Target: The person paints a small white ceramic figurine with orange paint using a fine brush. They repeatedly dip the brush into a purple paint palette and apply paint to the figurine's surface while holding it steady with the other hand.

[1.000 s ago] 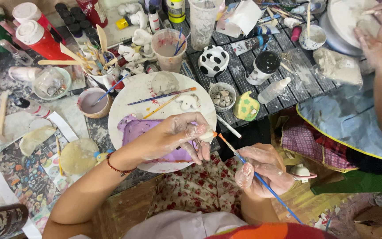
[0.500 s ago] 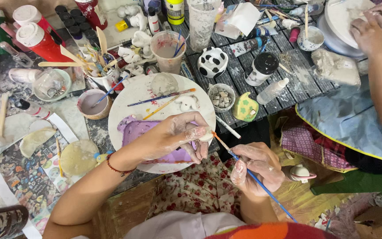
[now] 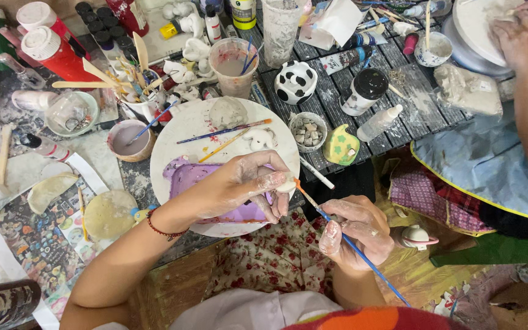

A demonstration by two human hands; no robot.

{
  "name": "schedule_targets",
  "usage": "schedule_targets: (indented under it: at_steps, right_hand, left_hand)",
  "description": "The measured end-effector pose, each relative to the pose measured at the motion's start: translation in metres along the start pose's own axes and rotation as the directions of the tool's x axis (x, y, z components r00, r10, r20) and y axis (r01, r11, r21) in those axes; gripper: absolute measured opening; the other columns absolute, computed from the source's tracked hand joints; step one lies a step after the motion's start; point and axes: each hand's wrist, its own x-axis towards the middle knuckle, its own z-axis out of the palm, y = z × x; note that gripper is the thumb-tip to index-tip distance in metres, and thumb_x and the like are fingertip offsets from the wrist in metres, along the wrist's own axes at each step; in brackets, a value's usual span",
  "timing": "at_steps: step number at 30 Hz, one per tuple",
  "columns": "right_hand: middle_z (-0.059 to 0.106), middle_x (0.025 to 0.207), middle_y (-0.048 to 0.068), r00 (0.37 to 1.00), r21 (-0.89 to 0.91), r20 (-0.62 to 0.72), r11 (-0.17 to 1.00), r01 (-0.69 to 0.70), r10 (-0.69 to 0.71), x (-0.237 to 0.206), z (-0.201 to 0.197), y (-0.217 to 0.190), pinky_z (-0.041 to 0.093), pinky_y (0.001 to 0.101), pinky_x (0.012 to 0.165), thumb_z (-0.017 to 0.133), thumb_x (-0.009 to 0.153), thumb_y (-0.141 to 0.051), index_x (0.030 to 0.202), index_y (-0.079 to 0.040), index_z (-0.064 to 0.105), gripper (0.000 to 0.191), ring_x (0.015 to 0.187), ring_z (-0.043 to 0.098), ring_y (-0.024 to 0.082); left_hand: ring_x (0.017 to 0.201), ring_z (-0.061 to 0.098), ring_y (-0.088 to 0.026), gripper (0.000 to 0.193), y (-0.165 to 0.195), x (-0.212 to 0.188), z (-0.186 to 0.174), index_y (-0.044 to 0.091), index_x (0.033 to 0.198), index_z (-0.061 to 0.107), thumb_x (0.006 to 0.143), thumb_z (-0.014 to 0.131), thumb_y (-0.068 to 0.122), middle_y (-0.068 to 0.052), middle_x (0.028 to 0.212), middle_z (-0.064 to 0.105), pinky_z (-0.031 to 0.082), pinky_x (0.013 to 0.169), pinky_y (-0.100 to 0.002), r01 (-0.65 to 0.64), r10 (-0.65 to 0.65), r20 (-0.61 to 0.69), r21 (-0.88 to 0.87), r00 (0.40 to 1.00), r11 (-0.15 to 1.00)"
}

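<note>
My left hand [image 3: 249,186] pinches a small white clay piece [image 3: 286,185] between thumb and fingers, just over the near right rim of a round white plate [image 3: 178,131]. My right hand [image 3: 357,231] grips a thin blue-handled paintbrush [image 3: 337,227]; its orange-tipped bristle end touches the clay piece. Both hands are smeared with pale clay. On the plate lie a purple painted slab [image 3: 197,177], a grey clay lump [image 3: 227,113], a small white figure [image 3: 260,139] and two more brushes [image 3: 224,131].
A cup of cloudy water [image 3: 233,66] with brushes, a lilac paint bowl [image 3: 126,139], a spotted cow figure [image 3: 296,82], a black-lidded jar [image 3: 365,91], a green-yellow figure [image 3: 340,145] and red bottles [image 3: 50,46] crowd the table. Another person's hands [image 3: 517,27] work clay at top right.
The view has shifted slightly. My two hands have drawn closer together, and the brush tip now meets the clay piece. The other person's hands have moved on their white board.
</note>
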Motion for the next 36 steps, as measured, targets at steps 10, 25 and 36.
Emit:
schedule_targets:
  at_steps: [10, 25, 36]
  right_hand:
    - [0.071, 0.089, 0.022, 0.995, -0.02, -0.095, 1.0, 0.006, -0.008, -0.007, 0.001, 0.0, 0.055, 0.0339, 0.063, 0.071, 0.094, -0.009, 0.086, -0.003, 0.049, 0.024, 0.073, 0.068, 0.026]
    - [0.071, 0.092, 0.023, 0.999, -0.029, -0.053, 1.0, -0.007, 0.005, -0.006, 0.003, 0.0, 0.056, 0.0327, 0.066, 0.071, 0.093, -0.007, 0.088, -0.003, 0.051, 0.021, 0.076, 0.069, 0.026]
    - [0.07, 0.093, 0.021, 0.987, 0.061, -0.16, 0.998, 0.001, 0.009, -0.016, -0.001, 0.006, 0.057, 0.0347, 0.07, 0.071, 0.098, -0.011, 0.094, -0.003, 0.052, 0.021, 0.076, 0.07, 0.026]
  left_hand:
    - [0.083, 0.073, -0.022, 0.039, 0.002, -0.002, 0.003, 0.0, 0.112, 0.057, 0.11, 0.047, 0.037, -0.015, 0.089, 0.07, 0.065, 0.07, -0.036, 0.047, -0.047, -0.013, -0.025, 0.999, 0.999]
    - [0.073, 0.071, -0.025, 0.053, -0.001, 0.001, 0.006, 0.0, 0.112, 0.06, 0.107, 0.041, 0.049, -0.02, 0.085, 0.071, 0.064, 0.066, -0.038, 0.115, -0.117, -0.027, -0.081, 0.993, 0.99]
    - [0.069, 0.071, -0.026, 0.057, -0.002, 0.0, 0.007, -0.002, 0.107, 0.06, 0.107, 0.039, 0.051, -0.021, 0.083, 0.071, 0.063, 0.063, -0.038, 0.157, -0.164, -0.044, -0.137, 0.985, 0.978]
